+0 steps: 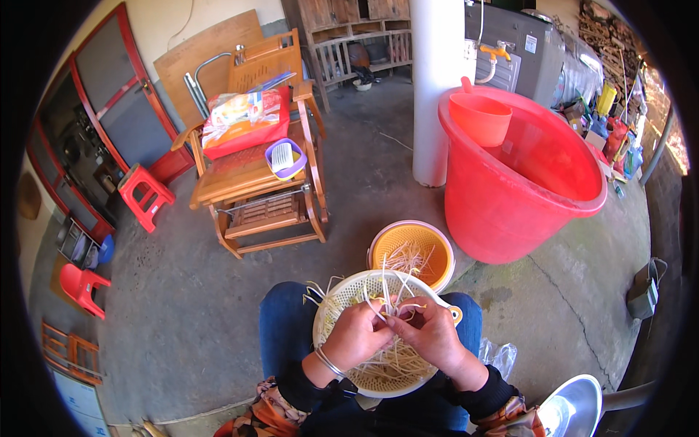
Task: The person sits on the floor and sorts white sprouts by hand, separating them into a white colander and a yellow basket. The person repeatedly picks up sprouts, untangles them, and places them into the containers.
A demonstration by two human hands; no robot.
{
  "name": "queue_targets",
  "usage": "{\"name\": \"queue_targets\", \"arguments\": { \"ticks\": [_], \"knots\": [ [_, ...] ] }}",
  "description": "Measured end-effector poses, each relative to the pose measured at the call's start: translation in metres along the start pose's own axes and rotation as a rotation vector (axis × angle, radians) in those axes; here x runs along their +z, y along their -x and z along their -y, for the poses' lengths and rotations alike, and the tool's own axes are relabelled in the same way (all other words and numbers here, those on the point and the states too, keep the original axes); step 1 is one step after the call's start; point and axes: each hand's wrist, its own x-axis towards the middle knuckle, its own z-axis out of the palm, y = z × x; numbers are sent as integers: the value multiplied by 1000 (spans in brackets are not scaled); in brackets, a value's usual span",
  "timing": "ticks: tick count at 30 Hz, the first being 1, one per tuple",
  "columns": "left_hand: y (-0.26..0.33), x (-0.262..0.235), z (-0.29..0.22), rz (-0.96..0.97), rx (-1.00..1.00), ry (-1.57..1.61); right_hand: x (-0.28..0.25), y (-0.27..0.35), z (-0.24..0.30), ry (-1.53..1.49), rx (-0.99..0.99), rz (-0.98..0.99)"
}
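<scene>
A white perforated colander (325,329) rests on my lap between my knees, with many pale bean sprouts (393,364) in it. Above it my left hand (358,333) and my right hand (431,331) meet, fingers closed in a pinch on a few bean sprouts whose stems and yellowish heads stick up between them. A bracelet sits on my left wrist. Some sprouts hang over the colander's left rim. Just beyond, on the floor, stands an orange-yellow basket (435,251) with thin sprout pieces (406,258) in it. My fingertips partly hide what they grip.
A big red tub (495,211) with a red dipper (480,120) stands ahead to the right, beside a white pillar (437,87). A wooden chair (240,193) holding a red bag is ahead left. A metal basin (571,408) lies at lower right, near a clear plastic bag (499,358).
</scene>
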Motion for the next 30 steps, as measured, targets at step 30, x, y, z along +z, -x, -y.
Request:
{"name": "queue_targets", "arguments": {
  "ticks": [30],
  "knots": [
    [14, 8, 3, -106, -160, 452, -15, 8, 9, -102, 50, 13]
  ]
}}
